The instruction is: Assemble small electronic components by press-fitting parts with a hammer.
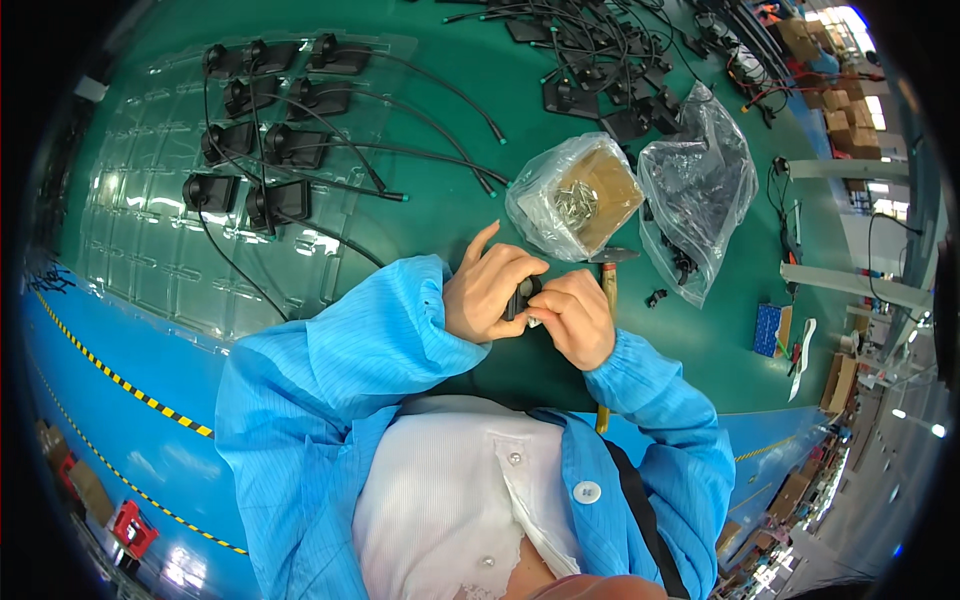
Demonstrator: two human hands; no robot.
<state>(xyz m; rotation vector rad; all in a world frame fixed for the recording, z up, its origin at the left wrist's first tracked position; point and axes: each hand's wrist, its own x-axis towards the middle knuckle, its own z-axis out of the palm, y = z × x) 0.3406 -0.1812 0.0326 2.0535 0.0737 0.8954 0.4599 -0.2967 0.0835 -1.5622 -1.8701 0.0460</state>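
Observation:
My left hand [487, 290] is closed around a small black part [521, 298] with a rounded shape, held just above the green table. My right hand [575, 318] pinches a small silvery metal piece [533, 321] against the lower side of that part. Much of the black part is hidden by my fingers. Beyond my hands stands a cardboard box [613, 190] lined with clear plastic, with several small metal pins [575, 205] in it. Beside my right hand lies a hammer [609, 280], its wooden handle passing behind the wrist.
A clear plastic tray [135, 200] on the left bears several black cabled units [295, 147]. More black units with cables [570, 98] are heaped at the far side. A clear bag [700, 190] with small black parts lies right of the box; a blue box [768, 330] stands farther right.

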